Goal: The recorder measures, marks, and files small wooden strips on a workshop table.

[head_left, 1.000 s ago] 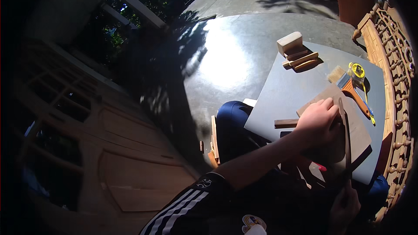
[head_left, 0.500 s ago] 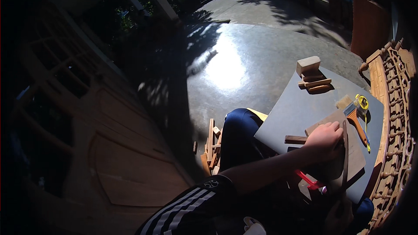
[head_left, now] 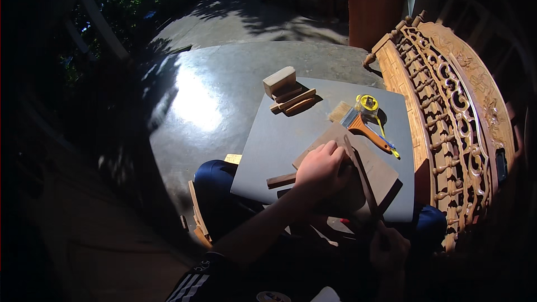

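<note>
Fingers of the left hand (head_left: 320, 169) were curled over the brown board (head_left: 381, 173); their grip could not be determined. Just right of them, a long dark strip (head_left: 364, 180) ran nearer, its end clasped by the right hand (head_left: 391, 246).

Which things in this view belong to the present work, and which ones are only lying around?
Seemingly in use:
long thin tool, in right hand
brown board, beneath left hand
dark wooden strip, beside left hand

Apparently lying about:
paintbrush
tape measure
pale wooden block
</note>
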Motion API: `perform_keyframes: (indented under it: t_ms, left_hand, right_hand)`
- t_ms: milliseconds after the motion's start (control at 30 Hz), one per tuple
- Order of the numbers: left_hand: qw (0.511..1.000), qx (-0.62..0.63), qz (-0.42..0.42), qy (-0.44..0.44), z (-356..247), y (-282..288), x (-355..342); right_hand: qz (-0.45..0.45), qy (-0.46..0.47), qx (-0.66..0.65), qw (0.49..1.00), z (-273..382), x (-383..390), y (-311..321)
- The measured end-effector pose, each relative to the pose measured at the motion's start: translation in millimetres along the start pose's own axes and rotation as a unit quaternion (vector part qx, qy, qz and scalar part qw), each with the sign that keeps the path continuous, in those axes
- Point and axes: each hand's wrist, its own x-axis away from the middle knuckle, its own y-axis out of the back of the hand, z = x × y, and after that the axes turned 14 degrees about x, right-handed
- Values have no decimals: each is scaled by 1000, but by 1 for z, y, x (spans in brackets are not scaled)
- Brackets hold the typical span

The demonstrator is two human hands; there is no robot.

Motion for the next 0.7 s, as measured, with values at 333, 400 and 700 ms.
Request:
perform_keyframes:
  t_ms: [333,400,700]
  left_hand:
    - [999,41,25,7,2,-3,-4]
    - [1000,8,2,2,2,-4,-2]
    - [999,38,13,17,-4,3,0]
  right_hand:
    - [-16,31,3,999,3,-38,-19]
    - [-14,34,-3,999,5,-42,-20]
    - [-5,-6,31,1000,10,8,15]
